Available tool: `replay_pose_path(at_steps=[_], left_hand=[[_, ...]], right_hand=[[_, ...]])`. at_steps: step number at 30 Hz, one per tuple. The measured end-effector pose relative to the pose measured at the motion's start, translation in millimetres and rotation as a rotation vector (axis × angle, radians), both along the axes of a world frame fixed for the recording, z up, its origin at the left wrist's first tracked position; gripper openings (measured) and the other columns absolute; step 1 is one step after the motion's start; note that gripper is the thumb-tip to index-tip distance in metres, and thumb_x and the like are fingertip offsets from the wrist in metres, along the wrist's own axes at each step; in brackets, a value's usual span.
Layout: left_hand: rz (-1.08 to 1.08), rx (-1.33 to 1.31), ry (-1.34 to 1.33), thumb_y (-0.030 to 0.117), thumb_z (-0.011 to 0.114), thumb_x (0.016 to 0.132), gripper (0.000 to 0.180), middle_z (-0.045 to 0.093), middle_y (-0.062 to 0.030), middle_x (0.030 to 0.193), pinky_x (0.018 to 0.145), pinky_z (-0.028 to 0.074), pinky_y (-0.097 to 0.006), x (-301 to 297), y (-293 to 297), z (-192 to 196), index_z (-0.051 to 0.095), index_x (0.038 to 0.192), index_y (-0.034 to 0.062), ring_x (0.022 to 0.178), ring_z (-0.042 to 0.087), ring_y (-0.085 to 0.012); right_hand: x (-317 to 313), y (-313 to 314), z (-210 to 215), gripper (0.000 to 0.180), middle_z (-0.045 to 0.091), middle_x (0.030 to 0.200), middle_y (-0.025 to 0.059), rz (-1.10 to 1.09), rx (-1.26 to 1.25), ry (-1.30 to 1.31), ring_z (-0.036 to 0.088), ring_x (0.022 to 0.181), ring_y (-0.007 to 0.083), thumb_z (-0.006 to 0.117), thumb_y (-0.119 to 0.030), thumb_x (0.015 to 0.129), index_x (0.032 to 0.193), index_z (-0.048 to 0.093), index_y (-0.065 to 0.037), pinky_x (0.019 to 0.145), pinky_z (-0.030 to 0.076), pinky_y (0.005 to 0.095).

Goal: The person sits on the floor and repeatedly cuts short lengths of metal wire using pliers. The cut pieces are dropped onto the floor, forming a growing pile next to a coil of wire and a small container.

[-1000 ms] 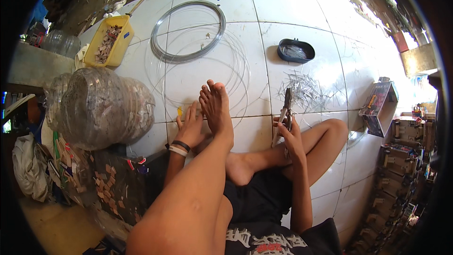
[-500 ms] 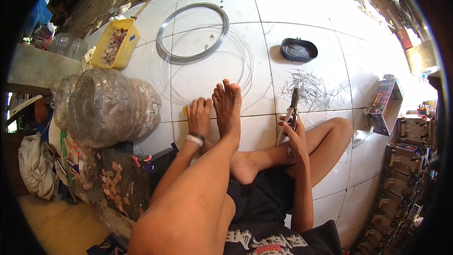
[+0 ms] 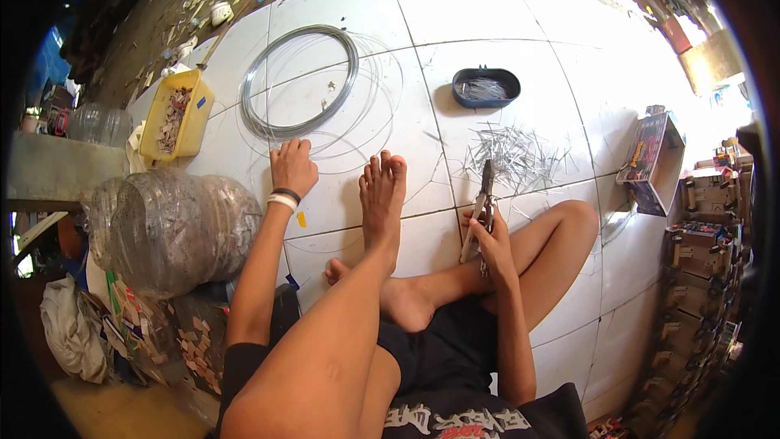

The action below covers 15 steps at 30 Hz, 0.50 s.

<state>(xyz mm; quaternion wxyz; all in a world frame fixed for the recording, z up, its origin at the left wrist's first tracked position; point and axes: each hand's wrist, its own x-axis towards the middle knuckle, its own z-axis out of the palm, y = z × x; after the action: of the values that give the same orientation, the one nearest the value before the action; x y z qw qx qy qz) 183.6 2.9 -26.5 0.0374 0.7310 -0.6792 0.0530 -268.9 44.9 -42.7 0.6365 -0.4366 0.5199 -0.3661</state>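
My left hand (image 3: 293, 167) has its fingers curled down at the near edge of a coil of thin metal wire (image 3: 349, 81), whose loose loops spread over the floor. Its fingertips are hidden, so what they hold, if anything, does not show. In my right hand (image 3: 493, 245) is a pair of pliers (image 3: 486, 195), gripped by the handles with the dark jaws pointing away from me. Just beyond the jaws lies a heap of short cut wire pieces (image 3: 516, 154). Behind that heap a dark oval container (image 3: 487, 88) holds more wire pieces.
My bare foot (image 3: 382, 195) rests between my hands on the white tiles (image 3: 439, 8). At left stand a yellow bin (image 3: 203, 110) of small brown pieces and a big clear plastic jar (image 3: 175, 223). An open box (image 3: 650, 158) and rows of small wooden vehicles (image 3: 699, 276) line the right.
My left hand has moved from beside my foot, forward and left to the coil, uncovering a small yellow piece. My right hand still holds the pliers, and the whole view has shifted slightly.
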Motion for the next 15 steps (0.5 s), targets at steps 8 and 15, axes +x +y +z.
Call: replay_pose_path(at_steps=[8, 15], left_hand=[[0.22, 0.534, 0.168, 0.053, 0.076, 0.084, 0.077, 0.04, -0.0157, 0.153, 0.113, 0.033, -0.055, -68, 20, 36, 0.049, 0.145, 0.0156, 0.141, 0.039, -0.0335], [0.277, 0.562, 0.011, 0.041, 0.087, 0.072, 0.041, 0.074, -0.0144, 0.101, 0.096, 0.039, -0.043, -121, 56, 42, 0.077, 0.094, 0.0084, 0.095, 0.072, -0.0295]], right_hand=[[1, -5, 4, 0.024, 0.071, 0.11, 0.0082, 0.021, 0.025, 0.001, 0.069, 0.098, 0.0166, 0.062, -0.006, 0.102, 0.125, 0.059, 0.001, 0.089, 0.056, 0.032], [4, 0, 1, 0.022, 0.071, 0.107, 0.0082, -0.022, -0.025, 0.014, 0.07, 0.095, 0.0161, 0.062, -0.005, 0.102, 0.123, 0.059, 0.002, 0.087, 0.056, 0.031]])
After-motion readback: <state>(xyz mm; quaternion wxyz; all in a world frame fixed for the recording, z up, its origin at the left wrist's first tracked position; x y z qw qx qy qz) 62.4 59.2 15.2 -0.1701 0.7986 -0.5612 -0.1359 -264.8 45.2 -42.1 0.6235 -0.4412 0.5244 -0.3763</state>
